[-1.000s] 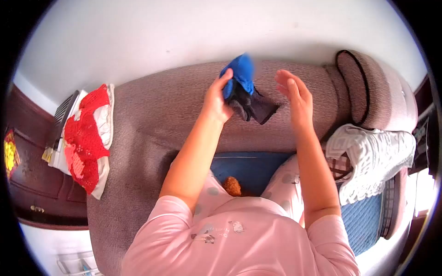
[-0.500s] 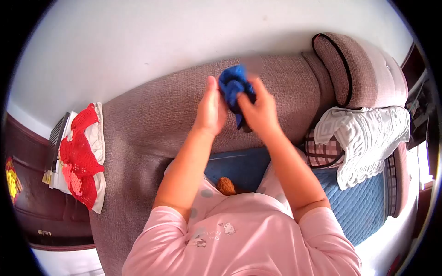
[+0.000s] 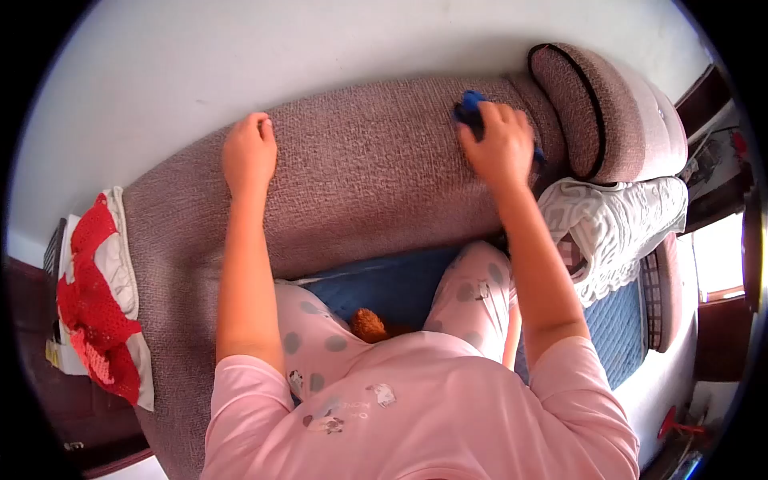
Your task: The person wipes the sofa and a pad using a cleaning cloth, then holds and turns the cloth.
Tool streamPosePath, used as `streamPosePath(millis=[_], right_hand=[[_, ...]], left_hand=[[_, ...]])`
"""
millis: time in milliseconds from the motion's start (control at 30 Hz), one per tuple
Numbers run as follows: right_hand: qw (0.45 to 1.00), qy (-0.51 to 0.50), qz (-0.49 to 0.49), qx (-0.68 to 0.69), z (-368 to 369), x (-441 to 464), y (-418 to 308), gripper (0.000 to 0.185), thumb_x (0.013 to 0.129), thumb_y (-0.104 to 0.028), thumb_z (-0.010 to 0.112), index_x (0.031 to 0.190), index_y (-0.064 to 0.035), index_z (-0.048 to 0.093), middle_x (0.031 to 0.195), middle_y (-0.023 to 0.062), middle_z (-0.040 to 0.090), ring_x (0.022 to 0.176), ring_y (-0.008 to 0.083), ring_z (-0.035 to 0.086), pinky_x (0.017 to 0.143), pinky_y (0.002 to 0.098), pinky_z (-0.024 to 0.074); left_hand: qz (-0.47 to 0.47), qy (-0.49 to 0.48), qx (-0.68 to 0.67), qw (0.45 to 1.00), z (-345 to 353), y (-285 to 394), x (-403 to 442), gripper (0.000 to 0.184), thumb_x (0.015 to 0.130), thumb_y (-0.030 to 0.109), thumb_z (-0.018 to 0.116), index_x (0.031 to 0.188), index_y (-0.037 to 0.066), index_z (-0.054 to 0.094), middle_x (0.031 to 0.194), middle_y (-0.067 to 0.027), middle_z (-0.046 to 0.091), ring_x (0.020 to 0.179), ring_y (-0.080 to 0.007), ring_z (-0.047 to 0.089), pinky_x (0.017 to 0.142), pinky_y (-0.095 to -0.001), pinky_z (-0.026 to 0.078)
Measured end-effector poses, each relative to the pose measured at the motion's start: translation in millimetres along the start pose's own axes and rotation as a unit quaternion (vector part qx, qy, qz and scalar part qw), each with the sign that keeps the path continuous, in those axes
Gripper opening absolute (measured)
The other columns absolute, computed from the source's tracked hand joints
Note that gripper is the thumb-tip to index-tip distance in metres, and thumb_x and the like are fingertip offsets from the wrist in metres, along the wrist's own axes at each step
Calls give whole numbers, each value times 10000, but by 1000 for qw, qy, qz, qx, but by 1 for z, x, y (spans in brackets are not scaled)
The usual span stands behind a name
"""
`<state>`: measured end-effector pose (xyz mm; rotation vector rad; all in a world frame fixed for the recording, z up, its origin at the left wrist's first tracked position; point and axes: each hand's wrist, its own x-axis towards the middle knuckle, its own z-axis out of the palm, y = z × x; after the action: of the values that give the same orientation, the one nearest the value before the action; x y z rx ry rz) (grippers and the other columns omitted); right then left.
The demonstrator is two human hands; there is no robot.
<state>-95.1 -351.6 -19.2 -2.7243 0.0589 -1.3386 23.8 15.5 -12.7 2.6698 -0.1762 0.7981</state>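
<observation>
My right hand point(image 3: 502, 144) is closed on a crumpled blue and black cloth point(image 3: 470, 104) at the right part of the sofa back. Parts of the cloth stick out above the fingers and at the right edge of the hand; the rest is hidden under the palm. My left hand point(image 3: 250, 152) is over the left part of the sofa back point(image 3: 368, 152), its fingers curled inward and pressed together, with nothing visible in them. The two hands are wide apart.
A red crocheted cloth point(image 3: 94, 296) hangs over the sofa's left end. At the right are a rounded cushion point(image 3: 608, 112), a white patterned cloth point(image 3: 616, 216) and a blue quilted seat cover point(image 3: 624, 328). Something brown and fluffy point(image 3: 369, 326) lies between my legs.
My hands have moved apart, the left to the left and the right to the right. The blue and black cloth has gone rightward with my right hand. The view has shifted somewhat.
</observation>
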Motion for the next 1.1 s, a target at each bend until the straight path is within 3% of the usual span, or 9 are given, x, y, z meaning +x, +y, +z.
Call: streamPosePath(millis=[300, 500, 567, 633, 700, 767, 867, 933, 1100], right_hand=[[953, -53, -180, 237, 36, -1, -192, 308, 715, -362, 836, 906, -165, 696, 966, 39, 641, 984, 283, 589, 829, 455, 446], [974, -84, -126, 167, 28, 31, -82, 251, 793, -304, 764, 973, -134, 725, 956, 116, 691, 955, 327, 675, 847, 496, 537], [987, -127, -24, 93, 19, 43, -23, 386, 888, -346, 700, 1186, -103, 719, 1147, 135, 729, 1088, 359, 681, 957, 470, 540], [992, -108, 36, 48, 25, 48, 31, 438, 917, -390, 690, 1240, -94, 702, 1183, 149, 721, 1098, 373, 677, 958, 466, 531], [984, -144, 99, 37, 19, 53, 47, 464, 930, -421, 683, 1234, -71, 689, 1163, 169, 713, 1092, 382, 675, 940, 472, 525], [986, -139, 91, 32, 20, 49, 45, 438, 929, -393, 691, 1217, -63, 690, 1146, 174, 710, 1076, 383, 677, 924, 464, 526], [991, -93, 90, 41, 29, 44, 43, 375, 927, -327, 706, 1179, -50, 694, 1112, 181, 703, 1038, 382, 681, 898, 444, 529], [994, -50, 80, 61, 26, 38, 38, 282, 907, -213, 732, 1118, -30, 699, 1071, 181, 696, 987, 376, 683, 872, 412, 535], [991, -59, 113, 39, 21, 39, 41, 311, 856, -178, 768, 1106, -8, 695, 1085, 190, 701, 1001, 381, 684, 881, 421, 551]], left_hand=[[20, 8, -23, 999, -2, -6, 0, 245, 1033, 277, 572, 1139, 103, 707, 1079, -121, 733, 979, -329, 698, 836, -469, 549], [-34, -41, -25, 998, -11, 2, -3, 223, 1029, 277, 574, 1134, 125, 697, 1067, -109, 734, 979, -325, 700, 828, -472, 552], [-10, -40, 9, 999, -3, -2, 2, 206, 1034, 257, 557, 1142, 116, 659, 1052, -109, 734, 975, -337, 699, 823, -480, 557], [35, -22, 28, 999, 3, -9, 9, 188, 1037, 240, 541, 1115, 84, 612, 1052, -130, 727, 973, -350, 694, 811, -485, 559], [53, -201, 85, 974, -15, -5, 27, 182, 1040, 229, 528, 1071, 60, 587, 1063, -159, 718, 982, -358, 689, 788, -495, 551], [65, -258, 55, 962, -12, -15, 44, 194, 1031, 245, 565, 1030, 51, 580, 1017, -166, 707, 962, -364, 684, 766, -496, 542], [309, -25, -16, 951, 13, -29, 64, 216, 1004, 222, 638, 1141, 56, 625, 1111, -135, 651, 1047, -353, 620, 917, -472, 490], [306, -77, -72, 946, 18, -32, 64, 230, 1007, 214, 632, 1175, 61, 665, 1187, -127, 641, 1115, -347, 593, 994, -463, 467], [257, -156, -112, 947, 6, -29, 64, 250, 1016, 213, 619, 1203, 54, 665, 1175, -144, 669, 1114, -368, 620, 996, -468, 472]])
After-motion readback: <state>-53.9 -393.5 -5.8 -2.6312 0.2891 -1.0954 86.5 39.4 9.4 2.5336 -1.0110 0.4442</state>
